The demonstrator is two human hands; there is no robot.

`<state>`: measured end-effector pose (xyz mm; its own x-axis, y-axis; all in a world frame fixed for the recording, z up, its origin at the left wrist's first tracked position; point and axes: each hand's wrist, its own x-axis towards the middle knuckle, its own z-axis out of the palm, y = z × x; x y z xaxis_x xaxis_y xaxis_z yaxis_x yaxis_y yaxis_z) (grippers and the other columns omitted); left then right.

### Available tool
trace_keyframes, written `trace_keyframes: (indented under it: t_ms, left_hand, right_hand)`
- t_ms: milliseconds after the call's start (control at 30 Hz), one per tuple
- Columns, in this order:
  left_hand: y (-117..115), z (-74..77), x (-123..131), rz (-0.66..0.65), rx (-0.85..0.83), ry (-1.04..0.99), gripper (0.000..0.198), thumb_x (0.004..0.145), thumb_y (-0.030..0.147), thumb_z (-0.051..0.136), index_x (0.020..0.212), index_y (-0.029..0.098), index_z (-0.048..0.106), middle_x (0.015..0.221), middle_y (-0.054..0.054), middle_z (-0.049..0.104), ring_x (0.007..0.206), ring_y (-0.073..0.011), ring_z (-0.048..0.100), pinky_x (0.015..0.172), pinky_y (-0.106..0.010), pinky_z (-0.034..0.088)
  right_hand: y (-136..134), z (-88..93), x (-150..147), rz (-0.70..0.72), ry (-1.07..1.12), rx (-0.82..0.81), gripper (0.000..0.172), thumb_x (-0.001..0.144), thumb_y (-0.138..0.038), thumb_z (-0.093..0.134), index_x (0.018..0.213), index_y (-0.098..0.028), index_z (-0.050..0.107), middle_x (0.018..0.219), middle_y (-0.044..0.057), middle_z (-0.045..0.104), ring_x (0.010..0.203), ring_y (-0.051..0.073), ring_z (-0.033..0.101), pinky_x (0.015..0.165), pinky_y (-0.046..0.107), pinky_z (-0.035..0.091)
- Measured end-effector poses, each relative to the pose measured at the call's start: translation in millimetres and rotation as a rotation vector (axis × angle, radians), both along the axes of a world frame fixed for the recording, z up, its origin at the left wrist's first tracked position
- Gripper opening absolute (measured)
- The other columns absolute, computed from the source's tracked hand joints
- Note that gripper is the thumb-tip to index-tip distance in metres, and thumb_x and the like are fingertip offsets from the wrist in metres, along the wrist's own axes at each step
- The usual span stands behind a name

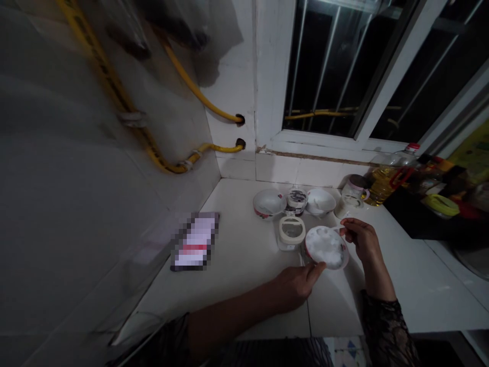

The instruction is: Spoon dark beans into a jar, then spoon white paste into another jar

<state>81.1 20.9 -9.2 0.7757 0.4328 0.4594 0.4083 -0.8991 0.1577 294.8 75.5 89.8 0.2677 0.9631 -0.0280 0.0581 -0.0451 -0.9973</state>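
Note:
My left hand pinches the near rim of a small bowl, thumb at the edge, and the bowl looks slightly tilted. White, lumpy or foamy contents fill much of it. Above the bowl's far right side, the fingers of my right hand close on the thin white handle of what looks like a spoon; its other end is hidden in the bowl. Left of the bowl stands a clear jar with a cream-rimmed lid. Behind it is a small jar with dark contents.
Two more bowls, one left and one right, stand near the back wall. A lidded jar with a handle and an oil bottle are at right. A phone with a blurred screen lies left. Yellow hoses run along the wall.

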Motion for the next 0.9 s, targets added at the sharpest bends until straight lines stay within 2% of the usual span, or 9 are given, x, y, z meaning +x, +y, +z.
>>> trace_keyframes:
  t_ms: [100, 200, 333, 400, 467, 533, 600, 733, 900]
  left_hand:
    - [0.7, -0.3, 0.6, 0.002, 0.016, -0.002, 0.048, 0.092, 0.006, 0.032, 0.14, 0.002, 0.028, 0.117, -0.022, 0.063, 0.09, -0.0237, 0.069, 0.069, -0.033, 0.059]
    - [1.3, 1.0, 0.8, -0.003, 0.008, 0.009, 0.048, 0.093, 0.006, 0.032, 0.14, 0.003, 0.027, 0.118, -0.021, 0.063, 0.092, -0.023, 0.069, 0.072, -0.032, 0.058]
    - [0.6, 3.8, 0.7, 0.013, -0.028, 0.026, 0.048, 0.093, 0.006, 0.031, 0.141, 0.005, 0.025, 0.115, -0.019, 0.064, 0.088, -0.0224, 0.069, 0.071, -0.032, 0.058]
    - [0.1, 4.7, 0.8, 0.015, -0.033, 0.029, 0.047, 0.093, 0.006, 0.03, 0.14, 0.005, 0.026, 0.111, -0.017, 0.065, 0.084, -0.0226, 0.069, 0.067, -0.032, 0.058]
    - [-0.1, 5.1, 1.2, 0.011, -0.045, 0.029, 0.046, 0.093, 0.007, 0.03, 0.139, 0.005, 0.027, 0.106, -0.015, 0.066, 0.081, -0.0221, 0.069, 0.066, -0.032, 0.058]
    - [0.0, 4.7, 1.5, 0.011, -0.052, 0.025, 0.047, 0.093, 0.007, 0.031, 0.14, 0.007, 0.026, 0.106, -0.014, 0.066, 0.082, -0.0214, 0.069, 0.067, -0.031, 0.058]
    - [0.1, 3.8, 1.5, 0.023, -0.052, 0.03, 0.048, 0.093, 0.008, 0.031, 0.141, 0.008, 0.025, 0.109, -0.016, 0.065, 0.083, -0.0213, 0.069, 0.068, -0.031, 0.058]
    - [0.2, 2.1, 0.8, 0.024, -0.045, 0.056, 0.048, 0.094, 0.009, 0.032, 0.141, 0.006, 0.025, 0.116, -0.019, 0.064, 0.083, -0.0217, 0.069, 0.067, -0.031, 0.057]
    - [0.4, 2.1, 0.0, 0.003, -0.02, 0.029, 0.048, 0.093, 0.007, 0.032, 0.14, 0.003, 0.025, 0.117, -0.022, 0.063, 0.085, -0.0233, 0.07, 0.066, -0.033, 0.058]
  right_hand:
    - [-0.7, 2.5, -9.9, -0.005, 0.049, 0.045, 0.022, 0.054, -0.036, 0.068, 0.067, -0.019, 0.062, 0.048, 0.001, 0.058, 0.04, 0.009, 0.036, 0.042, 0.025, 0.024]
    - [-4.7, 3.2, -25.0, 0.018, 0.02, 0.154, 0.024, 0.063, -0.04, 0.069, 0.073, -0.019, 0.063, 0.054, 0.001, 0.061, 0.044, 0.01, 0.04, 0.044, 0.025, 0.03]
    - [-14.2, -0.7, -42.9, 0.051, -0.261, 0.359, 0.022, 0.081, -0.043, 0.06, 0.084, -0.021, 0.063, 0.064, 0.002, 0.066, 0.052, 0.014, 0.048, 0.053, 0.027, 0.041]
    - [-17.8, -3.3, -48.2, 0.157, -0.474, 0.472, 0.02, 0.088, -0.038, 0.054, 0.086, -0.022, 0.065, 0.071, 0.005, 0.069, 0.061, 0.017, 0.055, 0.061, 0.03, 0.046]
    - [-19.9, -5.1, -50.7, 0.327, -0.65, 0.587, 0.021, 0.09, -0.034, 0.05, 0.085, -0.023, 0.067, 0.076, 0.007, 0.07, 0.069, 0.02, 0.059, 0.066, 0.033, 0.047]
    - [-21.3, -5.6, -50.0, 0.419, -0.724, 0.638, 0.022, 0.091, -0.032, 0.049, 0.084, -0.023, 0.068, 0.077, 0.007, 0.07, 0.072, 0.021, 0.06, 0.067, 0.034, 0.047]
    - [-22.8, -5.3, -45.7, 0.334, -0.694, 0.594, 0.022, 0.091, -0.034, 0.049, 0.084, -0.023, 0.067, 0.076, 0.007, 0.069, 0.072, 0.021, 0.061, 0.069, 0.035, 0.047]
    - [-23.3, -3.9, -27.2, 0.041, -0.467, 0.434, 0.023, 0.087, -0.043, 0.055, 0.085, -0.023, 0.064, 0.067, 0.003, 0.064, 0.064, 0.019, 0.058, 0.066, 0.032, 0.045]
    - [-15.0, -2.0, -3.6, 0.011, -0.367, 0.302, 0.021, 0.081, -0.041, 0.058, 0.077, -0.021, 0.063, 0.057, -0.001, 0.057, 0.055, 0.015, 0.048, 0.057, 0.028, 0.038]
